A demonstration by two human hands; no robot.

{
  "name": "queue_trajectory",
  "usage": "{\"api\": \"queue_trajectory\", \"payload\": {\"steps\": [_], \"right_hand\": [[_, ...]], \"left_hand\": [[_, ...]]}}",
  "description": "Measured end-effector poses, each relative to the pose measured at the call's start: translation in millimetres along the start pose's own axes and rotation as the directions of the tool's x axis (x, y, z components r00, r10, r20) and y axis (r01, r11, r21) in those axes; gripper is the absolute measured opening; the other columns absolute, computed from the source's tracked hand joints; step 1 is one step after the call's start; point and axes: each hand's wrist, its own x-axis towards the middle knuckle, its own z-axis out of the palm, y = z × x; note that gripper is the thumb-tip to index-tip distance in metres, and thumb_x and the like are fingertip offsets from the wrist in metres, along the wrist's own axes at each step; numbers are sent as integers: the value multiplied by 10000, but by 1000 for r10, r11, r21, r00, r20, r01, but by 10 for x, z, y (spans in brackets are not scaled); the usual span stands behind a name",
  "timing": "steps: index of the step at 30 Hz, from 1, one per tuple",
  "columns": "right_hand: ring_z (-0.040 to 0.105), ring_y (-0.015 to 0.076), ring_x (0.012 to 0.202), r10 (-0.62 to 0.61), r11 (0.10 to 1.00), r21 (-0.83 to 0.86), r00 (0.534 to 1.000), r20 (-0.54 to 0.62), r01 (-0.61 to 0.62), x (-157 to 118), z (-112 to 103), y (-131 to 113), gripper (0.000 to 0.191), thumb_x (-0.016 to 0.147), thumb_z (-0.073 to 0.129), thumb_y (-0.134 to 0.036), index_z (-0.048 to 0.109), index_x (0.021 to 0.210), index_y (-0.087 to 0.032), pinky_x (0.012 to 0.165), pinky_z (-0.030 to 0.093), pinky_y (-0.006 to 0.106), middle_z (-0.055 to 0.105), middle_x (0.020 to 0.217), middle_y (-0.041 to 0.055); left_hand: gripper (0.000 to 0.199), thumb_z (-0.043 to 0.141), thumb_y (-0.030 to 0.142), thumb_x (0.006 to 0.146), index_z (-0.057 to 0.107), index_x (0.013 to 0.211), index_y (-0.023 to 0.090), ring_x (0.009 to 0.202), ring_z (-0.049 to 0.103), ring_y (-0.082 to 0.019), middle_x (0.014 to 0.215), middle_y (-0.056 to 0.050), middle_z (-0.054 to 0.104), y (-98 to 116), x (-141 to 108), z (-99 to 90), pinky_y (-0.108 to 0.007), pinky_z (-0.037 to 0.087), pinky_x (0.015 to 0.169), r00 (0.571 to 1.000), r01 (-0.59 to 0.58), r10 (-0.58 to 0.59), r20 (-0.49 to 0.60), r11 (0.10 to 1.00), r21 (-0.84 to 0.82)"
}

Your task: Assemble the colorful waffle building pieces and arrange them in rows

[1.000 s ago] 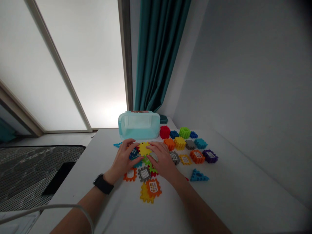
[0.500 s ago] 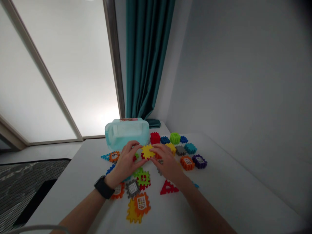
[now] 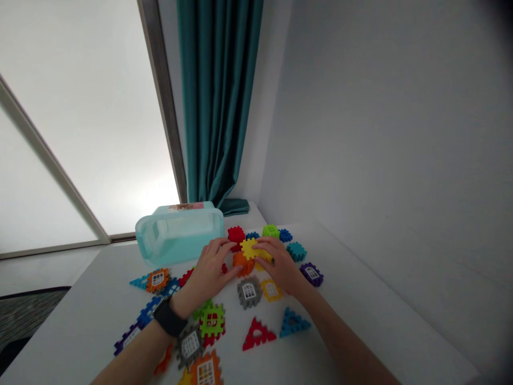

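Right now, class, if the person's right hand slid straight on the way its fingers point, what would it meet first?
The right hand would meet the yellow plastic block first; its fingertips seem already on it, though depth is unclear.

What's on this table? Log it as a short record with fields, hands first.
Left hand: fingers beside the yellow interlocking block
Right hand: fingers on the yellow interlocking block
Under the yellow block: orange block
Left wrist: black watch
Nearby: red block, grey window piece, red triangle piece
Behind: pale aqua plastic box
Surface: white table
Backdrop: teal curtain
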Motion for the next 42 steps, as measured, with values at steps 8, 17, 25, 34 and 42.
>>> {"api": "queue_trajectory", "payload": {"steps": [8, 17, 25, 34, 42], "right_hand": [[567, 271, 1207, 109, 993, -36, 994, -14, -109, -114, -29, 368, 211, 912, 550, -185, 660, 1087, -227, 1077, 436, 505, 627, 1235, 112], [588, 272, 1168, 172, 983, -64, 985, 19, -170, -184, -72, 482, 136, 871, 588, -169, 644, 981, -226, 1056, 423, 494, 668, 1208, 92], [589, 279, 1159, 207, 976, -75, 976, 64, -202, -160, -63, 469, 111, 850, 614, -183, 630, 946, -234, 1065, 393, 513, 688, 1191, 81], [588, 275, 1172, 217, 973, -99, 972, 87, -209, -158, -60, 447, 138, 847, 620, -176, 634, 973, -231, 1067, 386, 499, 687, 1206, 75], [606, 268, 1151, 209, 970, -148, 974, 91, -194, -172, -44, 448, 135, 855, 624, -176, 633, 980, -225, 1032, 418, 476, 689, 1196, 84]], "left_hand": [[358, 616, 243, 890, 570, 1244, 214, 1155, 557, -287, 1225, -103, 590, 27, 90, 135, -475, 473, 974, 994, -28, 29, 101, 1000, -10], [342, 586, 272, 922, 556, 1261, 234, 1150, 551, -288, 1235, -99, 579, 38, 57, 159, -480, 472, 965, 992, -35, 35, 118, 999, -1], [350, 577, 260, 919, 558, 1267, 230, 1143, 555, -291, 1231, -103, 577, 29, 61, 174, -482, 479, 959, 990, -73, 67, 122, 997, 38], [336, 574, 266, 917, 577, 1252, 234, 1145, 563, -285, 1224, -97, 585, 30, 65, 167, -476, 479, 971, 990, -65, 57, 132, 997, 52], [328, 555, 266, 914, 582, 1239, 228, 1139, 556, -290, 1222, -104, 578, -26, 58, 195, -478, 471, 975, 988, -78, 70, 136, 996, 53]]}}
